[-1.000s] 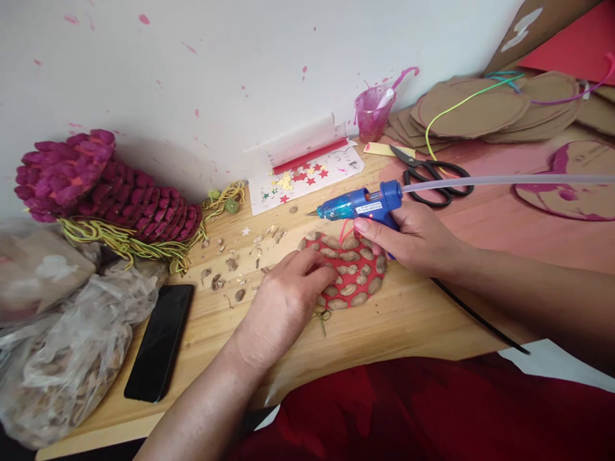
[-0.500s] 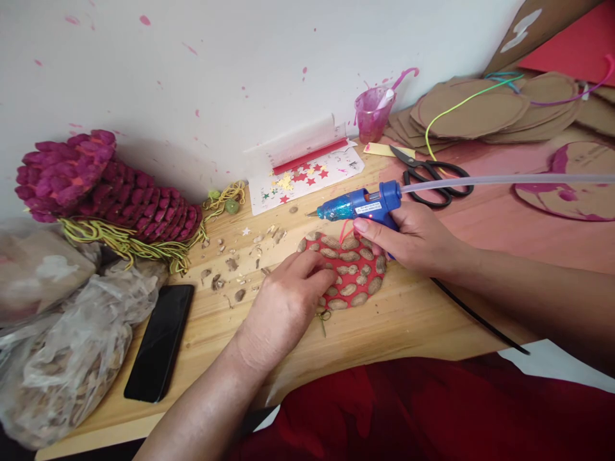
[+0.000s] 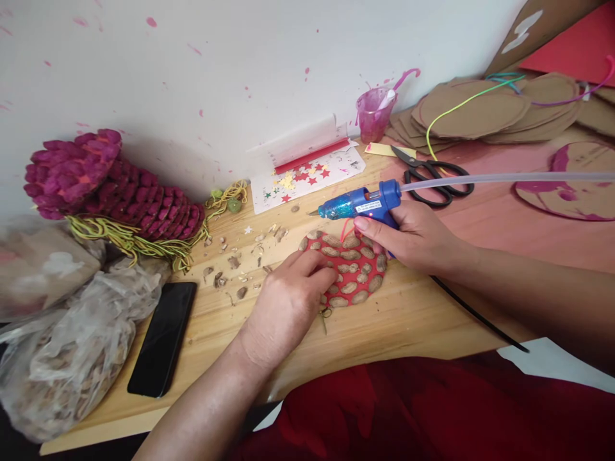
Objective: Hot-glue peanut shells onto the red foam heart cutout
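Observation:
A blue hot glue gun point(image 3: 358, 203) is in my right hand point(image 3: 416, 240), its nozzle pointing left and a long clear glue stick running out of its back to the right. Below it, a round red disc point(image 3: 343, 274) covered with peanuts in shells point(image 3: 350, 255) lies on the table. My left hand point(image 3: 300, 282) rests over the disc's left side with its fingers curled down onto it. Whatever is under those fingertips is hidden. An orange-red cord loop point(image 3: 346, 229) shows at the disc's upper edge, and a green knotted cord point(image 3: 325, 314) at its lower edge.
Shell scraps point(image 3: 234, 262) lie left of the disc. Further left are a black phone point(image 3: 162, 339), a plastic bag point(image 3: 81, 358) and stacked magenta peanut discs point(image 3: 144, 198). Behind are star stickers point(image 3: 302, 179), a pink-stained cup point(image 3: 375, 115), scissors point(image 3: 432, 176) and cardboard discs point(image 3: 473, 109).
The view has shifted slightly, so things at the left appear a little further right. Both hands, the glue gun and the disc hold nearly the same position.

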`<state>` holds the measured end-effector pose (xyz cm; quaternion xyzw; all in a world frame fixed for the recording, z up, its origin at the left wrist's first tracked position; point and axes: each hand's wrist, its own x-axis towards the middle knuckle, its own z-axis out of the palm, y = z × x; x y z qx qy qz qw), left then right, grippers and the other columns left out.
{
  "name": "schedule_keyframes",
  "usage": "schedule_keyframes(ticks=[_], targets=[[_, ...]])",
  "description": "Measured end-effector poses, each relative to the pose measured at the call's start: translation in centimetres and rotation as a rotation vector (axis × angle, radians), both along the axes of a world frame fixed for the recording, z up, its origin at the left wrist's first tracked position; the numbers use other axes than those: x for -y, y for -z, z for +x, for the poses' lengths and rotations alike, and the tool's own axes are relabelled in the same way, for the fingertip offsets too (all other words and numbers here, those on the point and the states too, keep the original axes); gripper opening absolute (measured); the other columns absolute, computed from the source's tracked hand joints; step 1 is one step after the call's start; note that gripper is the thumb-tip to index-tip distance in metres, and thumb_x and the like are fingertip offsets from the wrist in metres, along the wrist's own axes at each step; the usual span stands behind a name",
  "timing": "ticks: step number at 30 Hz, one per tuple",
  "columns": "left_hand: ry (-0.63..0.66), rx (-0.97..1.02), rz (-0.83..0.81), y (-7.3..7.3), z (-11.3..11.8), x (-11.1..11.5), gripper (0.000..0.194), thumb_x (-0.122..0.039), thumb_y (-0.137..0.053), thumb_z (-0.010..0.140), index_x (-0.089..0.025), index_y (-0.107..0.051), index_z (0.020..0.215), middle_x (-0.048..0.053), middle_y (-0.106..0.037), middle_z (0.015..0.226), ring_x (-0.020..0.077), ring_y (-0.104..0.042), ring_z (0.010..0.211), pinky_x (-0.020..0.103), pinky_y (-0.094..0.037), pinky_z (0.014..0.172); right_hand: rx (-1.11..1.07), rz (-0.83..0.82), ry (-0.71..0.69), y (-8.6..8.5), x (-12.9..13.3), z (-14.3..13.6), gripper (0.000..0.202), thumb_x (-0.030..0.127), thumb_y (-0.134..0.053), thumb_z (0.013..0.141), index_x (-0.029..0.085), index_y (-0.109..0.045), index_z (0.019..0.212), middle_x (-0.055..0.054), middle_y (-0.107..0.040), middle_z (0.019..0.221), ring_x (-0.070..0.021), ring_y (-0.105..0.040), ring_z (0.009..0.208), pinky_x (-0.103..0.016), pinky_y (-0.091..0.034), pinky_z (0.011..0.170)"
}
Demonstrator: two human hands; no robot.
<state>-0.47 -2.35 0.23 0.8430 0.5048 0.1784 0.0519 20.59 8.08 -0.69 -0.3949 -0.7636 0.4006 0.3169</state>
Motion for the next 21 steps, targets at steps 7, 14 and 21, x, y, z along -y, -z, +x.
schedule_keyframes(ticks=[7,14,21], targets=[[0.008,0.037,-0.033,-0.2,-0.2,-0.2,0.017,-0.012,-0.055,0.094,-0.019,-0.07,0.101,0.005,-0.067,0.102,0.0168,-0.063,0.092,0.031,-0.054,0.081,-0.028,-0.073,-0.003,-0.1,0.1,-0.1,0.038,0.047,-0.057,0.092,0.02,-0.059,0.066,-0.001,-0.06,0.056,-0.0143,-0.054,0.052,-0.029,-0.041,0.052],[0.023,0.13,-0.129,-2.0,-0.5,-0.1,0.034,-0.007,-0.044,0.097,-0.022,-0.066,0.117,0.006,-0.064,0.12,0.0146,-0.065,0.105,0.031,-0.057,0.091,-0.015,-0.06,0.006,0.0,-0.1,0.1,0.041,0.049,-0.056,0.092,0.019,-0.06,0.064,-0.001,-0.059,0.055,-0.0143,-0.052,0.053,-0.029,-0.037,0.05],[-0.039,-0.034,0.061,-0.6,0.8,3.7,0.042,-0.002,-0.046,0.093,-0.016,-0.057,0.131,0.013,-0.062,0.128,0.0256,-0.056,0.117,0.048,-0.054,0.099,-0.045,-0.057,0.002,0.0,0.0,0.2,0.041,0.052,-0.057,0.09,0.018,-0.062,0.067,-0.002,-0.06,0.055,-0.0155,-0.054,0.055,-0.029,-0.038,0.052]])
